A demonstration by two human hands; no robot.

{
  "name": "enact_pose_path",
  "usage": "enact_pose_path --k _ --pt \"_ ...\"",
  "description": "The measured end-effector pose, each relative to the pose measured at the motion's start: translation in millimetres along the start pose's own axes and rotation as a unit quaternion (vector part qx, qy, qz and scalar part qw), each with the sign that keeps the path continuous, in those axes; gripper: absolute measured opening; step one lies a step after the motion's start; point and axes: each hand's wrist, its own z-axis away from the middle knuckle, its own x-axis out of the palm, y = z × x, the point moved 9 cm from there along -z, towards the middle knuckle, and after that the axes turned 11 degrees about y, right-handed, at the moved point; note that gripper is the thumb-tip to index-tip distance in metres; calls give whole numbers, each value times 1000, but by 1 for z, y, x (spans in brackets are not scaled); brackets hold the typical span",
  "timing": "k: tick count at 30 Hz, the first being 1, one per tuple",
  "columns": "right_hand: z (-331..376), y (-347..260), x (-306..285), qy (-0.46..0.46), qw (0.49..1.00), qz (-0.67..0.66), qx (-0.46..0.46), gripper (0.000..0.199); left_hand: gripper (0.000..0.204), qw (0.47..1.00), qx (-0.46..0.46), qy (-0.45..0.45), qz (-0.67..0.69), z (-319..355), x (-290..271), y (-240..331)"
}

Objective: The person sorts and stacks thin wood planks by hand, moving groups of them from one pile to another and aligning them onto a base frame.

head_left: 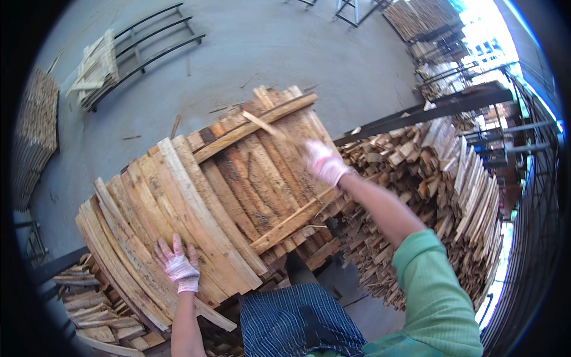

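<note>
Long rough wooden planks [178, 208] lie side by side in a stack in front of me. My left hand [179, 266], in a white and pink work glove, rests flat on the planks at the left with its fingers spread. Over the right part of the stack is my right hand [324, 162], gloved alike and smeared by motion. A thin pale wood strip [262, 124] runs from its blurred fingers toward the far left; they appear closed on its near end. Two crosswise battens, a far one [256, 127] and a near one [294, 217], lie over the lower planks.
A large heap of split wood pieces [416, 190] stands close on the right, beside a dark metal beam [434, 110]. More offcuts [101, 309] lie at the lower left. Farther off are a metal rack [157, 38], pale boards [98, 62] and a stacked pile [35, 131].
</note>
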Motion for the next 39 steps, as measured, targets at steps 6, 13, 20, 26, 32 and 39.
enact_pose_path --k 6,13,20,26,32,39 --pt "-40 18 -161 154 903 401 4 75 61 999 -8 -3 -40 0 9 2" --pt "181 -44 91 -115 928 -1 -354 39 80 939 173 -159 252 21 4 280" --pt "150 86 48 -170 886 11 -431 57 90 964 198 -132 118 54 54 336" --pt "74 280 -86 -183 954 229 60 32 98 940 193 -279 38 76 80 352" --pt "195 104 -159 16 995 -43 -87 43 83 926 205 -313 -53 17 -2 391" --pt "393 210 -431 349 904 221 115 16 67 822 301 -358 326 18 -66 636"
